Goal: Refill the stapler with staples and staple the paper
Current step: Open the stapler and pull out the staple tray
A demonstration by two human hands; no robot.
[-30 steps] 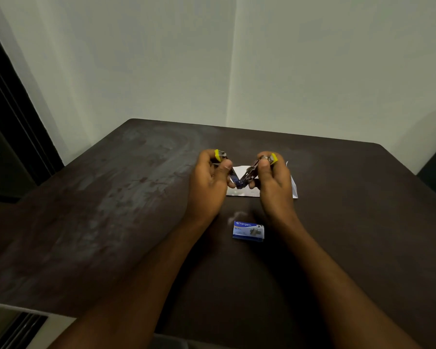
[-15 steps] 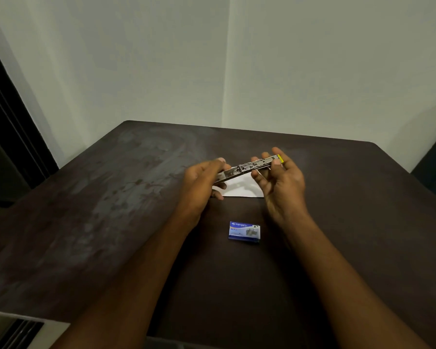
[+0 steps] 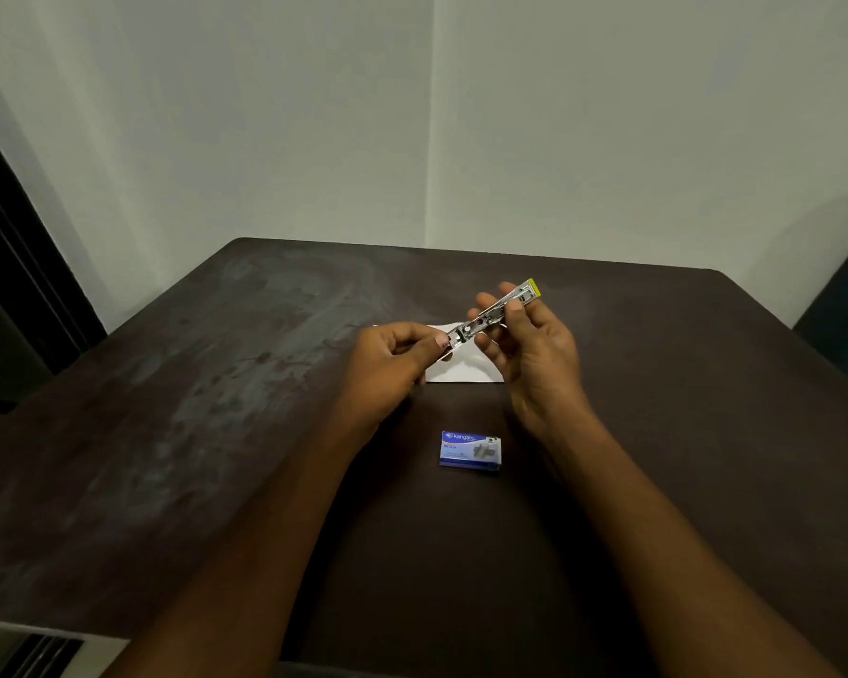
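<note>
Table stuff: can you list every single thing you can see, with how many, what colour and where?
long metal stapler with a yellow end: one, silver and yellow, opened out straight, held above the table between both hands
small blue cardboard staple box: one, blue and white, flat on the table nearer the person than the hands
white paper sheet: one, white, on the table under the hands, partly hidden
dark brown table: one, dark brown with pale smudges, set in a corner
pale walls: two, off-white, behind the table
left hand: one, fingers pinching the stapler's near end
right hand: one, fingers around the stapler's yellow-tipped half
</note>
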